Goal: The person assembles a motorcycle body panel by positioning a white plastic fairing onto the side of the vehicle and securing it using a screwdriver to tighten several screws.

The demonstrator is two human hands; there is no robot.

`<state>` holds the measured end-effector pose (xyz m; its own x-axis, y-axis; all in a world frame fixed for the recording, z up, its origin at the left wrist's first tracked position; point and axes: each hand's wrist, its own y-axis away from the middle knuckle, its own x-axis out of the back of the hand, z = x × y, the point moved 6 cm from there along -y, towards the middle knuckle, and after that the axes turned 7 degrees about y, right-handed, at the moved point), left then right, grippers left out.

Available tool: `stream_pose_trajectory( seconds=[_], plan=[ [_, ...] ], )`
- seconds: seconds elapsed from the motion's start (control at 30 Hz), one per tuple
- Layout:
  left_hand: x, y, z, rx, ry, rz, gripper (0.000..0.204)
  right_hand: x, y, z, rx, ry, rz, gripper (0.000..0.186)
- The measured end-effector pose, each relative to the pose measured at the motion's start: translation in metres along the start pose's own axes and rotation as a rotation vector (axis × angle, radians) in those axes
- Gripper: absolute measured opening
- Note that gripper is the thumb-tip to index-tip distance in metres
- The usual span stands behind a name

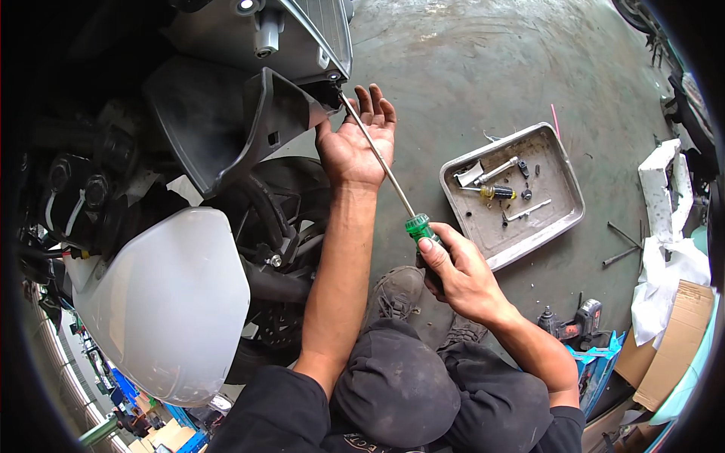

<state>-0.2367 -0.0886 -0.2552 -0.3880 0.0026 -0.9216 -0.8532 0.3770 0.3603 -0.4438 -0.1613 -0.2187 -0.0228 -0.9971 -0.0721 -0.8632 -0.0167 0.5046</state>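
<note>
My right hand (445, 268) grips the green handle (418, 224) of a long screwdriver, whose shaft (385, 167) slants up to the lower corner of a grey motorcycle body panel (317, 45); its tip sits among dark parts there. My left hand (355, 143) is palm up just below that corner, fingers apart and loosely bent behind the shaft, thumb at the edge of a black plastic panel (204, 121). A white curved body panel (158, 302) is left of my left forearm, over a black wheel (276, 341).
A metal tray (566, 219) with several tools and small parts lies on the floor (483, 60) at right. A cordless power tool (581, 321), loose metal bars (619, 257), white foam (657, 181) and cardboard (672, 347) are at the far right. My knees and shoes are below.
</note>
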Motion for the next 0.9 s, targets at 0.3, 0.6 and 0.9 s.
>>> stream_pose_trajectory(
  seconds=[0.3,0.6,0.9],
  plan=[
    [0.003,-0.001,0.003,-0.018,-0.018,0.021,0.046,0.001,-0.004,-0.001,0.078,0.128,0.083,0.044],
    [0.023,0.037,0.013,-0.144,-0.476,0.207,0.047,-0.014,-0.004,-0.007,-0.07,-0.09,-0.1,0.046],
    [-0.015,0.093,0.001,0.031,-0.976,0.11,0.045,-0.043,-0.003,-0.008,-0.376,-0.179,-0.224,0.053]
  ],
)
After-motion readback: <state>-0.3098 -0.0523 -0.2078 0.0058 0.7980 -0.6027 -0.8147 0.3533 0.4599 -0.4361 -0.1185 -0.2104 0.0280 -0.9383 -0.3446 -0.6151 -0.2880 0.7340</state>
